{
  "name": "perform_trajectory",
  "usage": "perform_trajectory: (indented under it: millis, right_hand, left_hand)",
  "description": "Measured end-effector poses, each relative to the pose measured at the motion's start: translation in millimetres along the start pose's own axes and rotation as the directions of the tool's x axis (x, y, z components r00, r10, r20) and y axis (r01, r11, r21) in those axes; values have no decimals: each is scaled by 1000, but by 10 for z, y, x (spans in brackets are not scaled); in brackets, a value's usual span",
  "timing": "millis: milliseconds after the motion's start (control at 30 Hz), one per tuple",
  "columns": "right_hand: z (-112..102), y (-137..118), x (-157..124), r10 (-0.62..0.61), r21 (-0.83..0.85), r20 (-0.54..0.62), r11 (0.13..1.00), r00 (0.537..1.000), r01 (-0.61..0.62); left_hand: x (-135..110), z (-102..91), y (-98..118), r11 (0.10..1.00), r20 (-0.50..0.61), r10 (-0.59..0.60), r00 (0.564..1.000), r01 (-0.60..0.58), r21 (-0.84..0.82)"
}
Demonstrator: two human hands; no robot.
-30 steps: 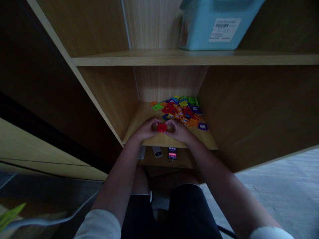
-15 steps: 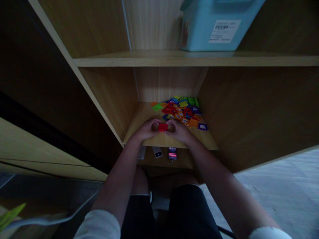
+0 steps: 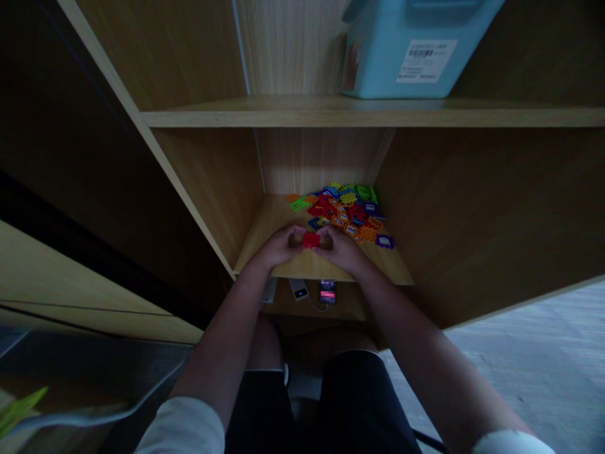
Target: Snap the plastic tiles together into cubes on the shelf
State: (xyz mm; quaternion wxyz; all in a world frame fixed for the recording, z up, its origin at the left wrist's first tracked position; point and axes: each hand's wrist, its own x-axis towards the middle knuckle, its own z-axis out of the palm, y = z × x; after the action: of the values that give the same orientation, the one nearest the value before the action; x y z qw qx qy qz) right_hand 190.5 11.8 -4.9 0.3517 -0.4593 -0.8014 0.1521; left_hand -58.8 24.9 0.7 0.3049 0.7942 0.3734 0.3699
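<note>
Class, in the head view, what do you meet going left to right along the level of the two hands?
Left hand → red piece → right hand → nearest purple piece.

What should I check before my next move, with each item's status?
1. Left hand gripping the red piece: ok, at its left end.
2. Right hand gripping it too: ok, at its right end.
3. Red piece a single tile, not several joined: cannot tell, too small.
4. Red piece off the shelf: cannot tell from this angle.
5. Phone clear of both hands: ok, below the shelf's front edge.
</note>
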Motion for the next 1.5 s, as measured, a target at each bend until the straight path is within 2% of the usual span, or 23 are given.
perform_trajectory:
  millis: [700, 1200, 1267, 1333, 1400, 1500]
  right_hand:
    - [-2, -10, -2, -3, -5, 11, 1000, 1000, 3]
    - [-11, -21, 4, -24, -31, 14, 999, 1000, 25]
    - [-31, -42, 0, -52, -45, -14, 998, 999, 52]
    - [-60, -59, -12, -63, -89, -96, 995, 993, 55]
    - [-85, -58, -30, -31, -165, -228, 986, 973, -7]
    - [-95, -11, -52, 49, -246, -418, 955, 907, -165]
  left_hand:
    - [15, 28, -83, 999, -3, 15, 1000, -15, 48]
    - [16, 20, -64, 1000, 0, 6, 1000, -6, 15]
    - [10, 12, -58, 1000, 3, 4, 1000, -4, 9]
    - [4, 2, -43, 1000, -1, -7, 1000, 7, 9]
    - [0, -7, -23, 1000, -12, -21, 1000, 21, 7]
    - [0, -12, 3, 999, -24, -36, 999, 36, -1]
